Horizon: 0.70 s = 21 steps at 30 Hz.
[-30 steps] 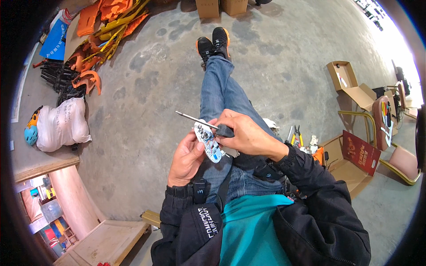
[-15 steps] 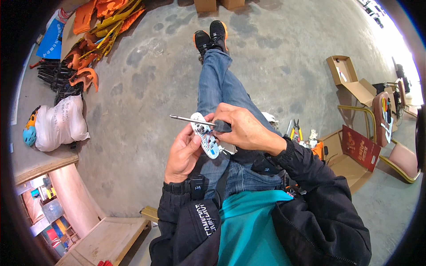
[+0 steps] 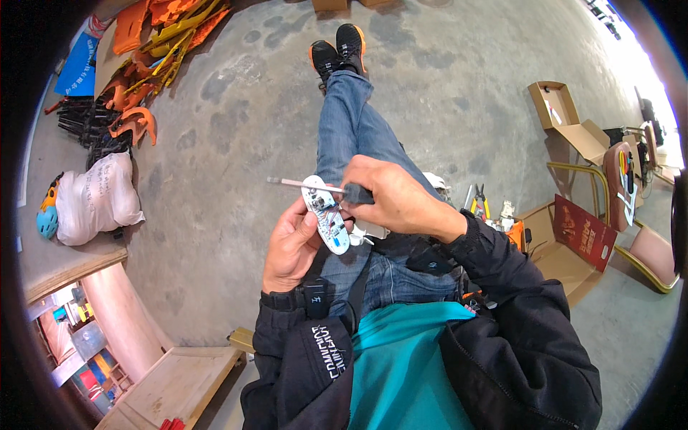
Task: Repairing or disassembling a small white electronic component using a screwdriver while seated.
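Above my lap, my left hand is closed on the edge of a white, rounded oblong circuit board with small dark components and thin wires. My right hand grips a screwdriver by its dark handle. Its metal shaft points left, passing over the upper end of the board. Under my right hand a white plastic piece shows beside the board. Whether it is joined to the board, or which fingers hold it, is hidden.
Pliers with yellow handles lie right of my legs, near an open cardboard box with a dark red panel. Chairs stand farther right. At left are a white plastic sack and a pile of orange and yellow parts.
The board and screwdriver have shifted slightly left with my hands. The screwdriver's shaft now crosses nearer the board's upper end. Both hands keep their hold.
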{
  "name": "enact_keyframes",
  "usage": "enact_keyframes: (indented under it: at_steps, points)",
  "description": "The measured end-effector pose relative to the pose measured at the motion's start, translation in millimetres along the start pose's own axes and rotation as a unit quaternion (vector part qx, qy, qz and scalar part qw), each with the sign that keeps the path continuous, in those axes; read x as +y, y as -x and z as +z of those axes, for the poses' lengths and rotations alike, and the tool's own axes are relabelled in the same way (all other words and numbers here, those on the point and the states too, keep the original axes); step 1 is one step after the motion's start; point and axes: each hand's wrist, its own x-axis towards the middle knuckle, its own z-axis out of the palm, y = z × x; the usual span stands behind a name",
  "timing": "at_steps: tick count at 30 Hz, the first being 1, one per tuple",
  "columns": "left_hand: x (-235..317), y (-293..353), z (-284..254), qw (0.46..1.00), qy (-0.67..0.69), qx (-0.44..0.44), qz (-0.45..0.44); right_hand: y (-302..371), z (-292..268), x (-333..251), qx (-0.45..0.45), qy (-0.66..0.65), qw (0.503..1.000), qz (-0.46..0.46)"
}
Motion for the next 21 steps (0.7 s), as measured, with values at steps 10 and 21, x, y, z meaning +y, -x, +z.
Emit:
enact_keyframes:
  at_steps: [10,21]
  points:
    - [2.1,5.7,-2.6,0.992,0.072,0.019,0.102,24.6,-60.2,-22.8,-0.07,-0.018,0.987,0.146]
    - [8.4,6.1,6.8,0.988,0.049,0.026,0.141,37.4,-48.5,-50.1,-0.055,-0.109,0.978,0.171]
